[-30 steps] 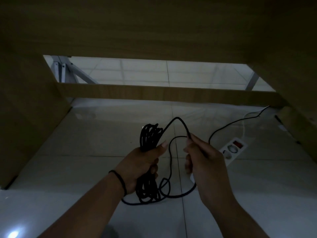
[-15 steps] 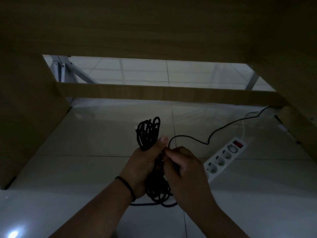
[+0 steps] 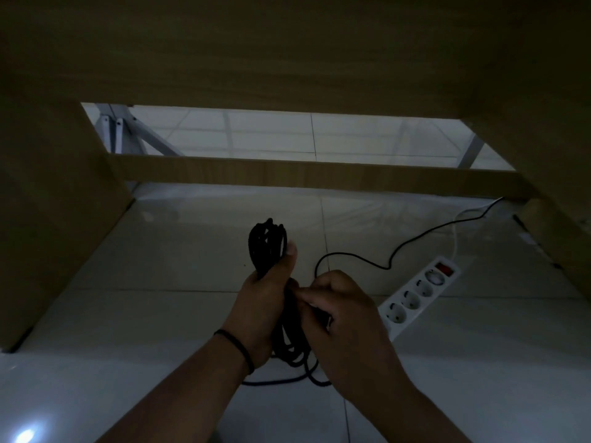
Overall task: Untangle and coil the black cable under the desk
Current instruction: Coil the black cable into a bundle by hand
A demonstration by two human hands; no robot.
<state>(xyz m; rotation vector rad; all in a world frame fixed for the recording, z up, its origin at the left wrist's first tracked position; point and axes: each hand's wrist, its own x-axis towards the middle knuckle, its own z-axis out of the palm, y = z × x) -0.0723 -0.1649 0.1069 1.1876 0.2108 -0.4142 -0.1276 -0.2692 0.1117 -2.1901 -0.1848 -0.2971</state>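
Gripping looped black cable

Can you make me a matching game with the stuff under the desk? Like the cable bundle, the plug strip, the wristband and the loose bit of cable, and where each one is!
Things:
1. cable bundle
2. power strip
3. black wristband
4. loose cable end

Places:
A. lying on the floor tiles, at the right
B. round the left wrist
C. trailing across the floor toward the back right corner
D. gripped in the left hand

Pairs: 1-D, 2-A, 3-B, 4-C
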